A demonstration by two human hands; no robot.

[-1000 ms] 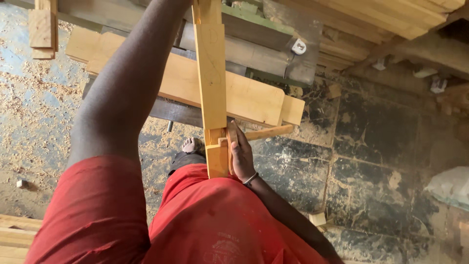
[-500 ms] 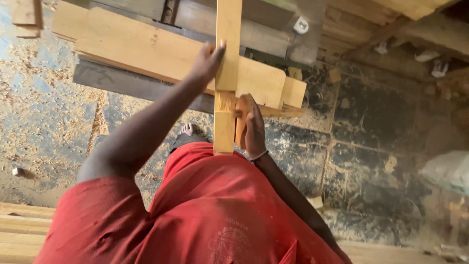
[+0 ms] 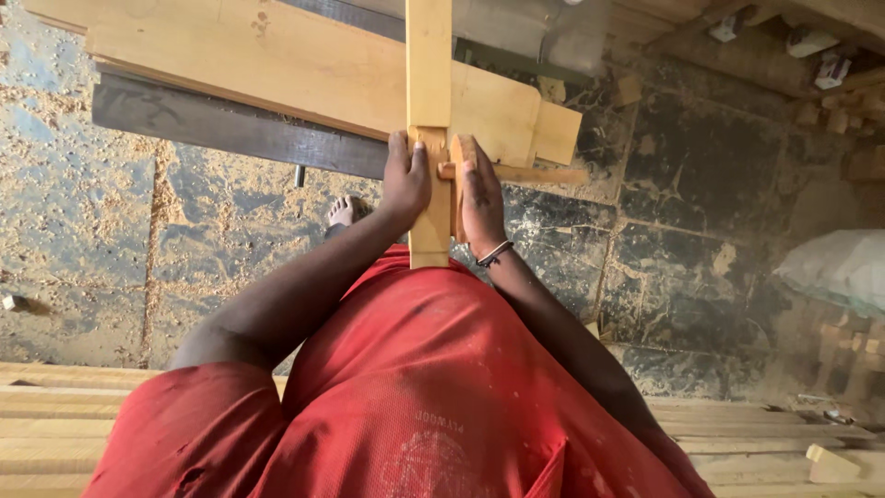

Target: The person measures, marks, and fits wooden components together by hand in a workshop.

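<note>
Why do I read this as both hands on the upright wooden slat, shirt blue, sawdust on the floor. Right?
Wrong on one point: the shirt is red, not blue, per the head view. Both the left hand and right hand are on the upright slat, and sawdust covers the floor.
</note>
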